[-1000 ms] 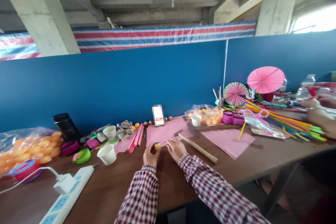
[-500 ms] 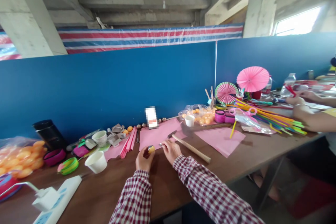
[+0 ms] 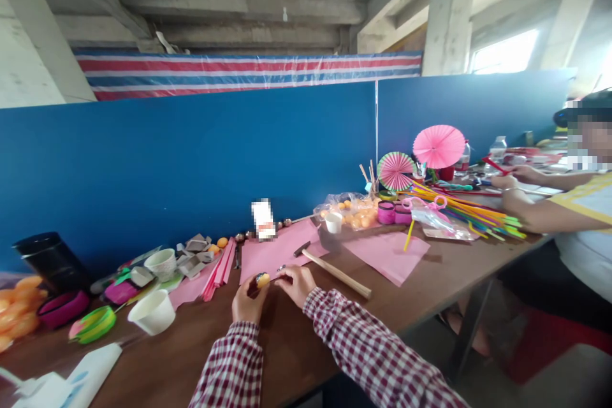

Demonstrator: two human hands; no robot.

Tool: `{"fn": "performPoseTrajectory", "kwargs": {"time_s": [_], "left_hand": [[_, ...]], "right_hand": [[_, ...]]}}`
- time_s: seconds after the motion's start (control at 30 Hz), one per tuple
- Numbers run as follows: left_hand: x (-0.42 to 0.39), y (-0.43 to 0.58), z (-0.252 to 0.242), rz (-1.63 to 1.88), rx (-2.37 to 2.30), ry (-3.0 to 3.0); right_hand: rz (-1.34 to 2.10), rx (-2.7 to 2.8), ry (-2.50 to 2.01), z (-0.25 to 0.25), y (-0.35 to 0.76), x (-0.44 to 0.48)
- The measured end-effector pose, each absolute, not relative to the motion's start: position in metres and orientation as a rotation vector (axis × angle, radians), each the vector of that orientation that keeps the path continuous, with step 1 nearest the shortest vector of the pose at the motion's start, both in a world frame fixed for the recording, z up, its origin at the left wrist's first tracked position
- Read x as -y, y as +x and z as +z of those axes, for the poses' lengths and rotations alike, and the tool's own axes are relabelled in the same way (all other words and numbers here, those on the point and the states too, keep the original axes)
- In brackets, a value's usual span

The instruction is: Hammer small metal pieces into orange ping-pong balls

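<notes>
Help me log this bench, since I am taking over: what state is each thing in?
left hand: closed on orange ball
right hand: curled beside the ball, grip unclear
hammer: lying flat, unheld
white cup: upright, mouth up
pink fan: spread open
striped fan: spread open

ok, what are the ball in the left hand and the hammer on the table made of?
The ball looks smooth and evenly orange: likely thin plastic, ping-pong style. The hammer has a pale, bare wooden handle and a dark head, probably metal.
</notes>
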State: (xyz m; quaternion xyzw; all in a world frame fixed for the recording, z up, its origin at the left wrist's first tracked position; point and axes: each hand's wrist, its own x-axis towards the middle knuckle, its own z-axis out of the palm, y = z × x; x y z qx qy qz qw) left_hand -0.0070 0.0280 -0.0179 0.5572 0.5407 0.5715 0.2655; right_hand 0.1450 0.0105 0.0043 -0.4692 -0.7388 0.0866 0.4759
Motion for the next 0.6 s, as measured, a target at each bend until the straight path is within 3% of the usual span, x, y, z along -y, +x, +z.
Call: {"fn": "performPoseTrajectory", "kwargs": {"time_s": [0.6], "left_hand": [[-0.0244, -0.0082, -0.0105, 1.479, -1.535, 1.612]], "right_hand": [[0.141, 1.879, -1.268, 0.0075, 0.1458, -0.0067]]}}
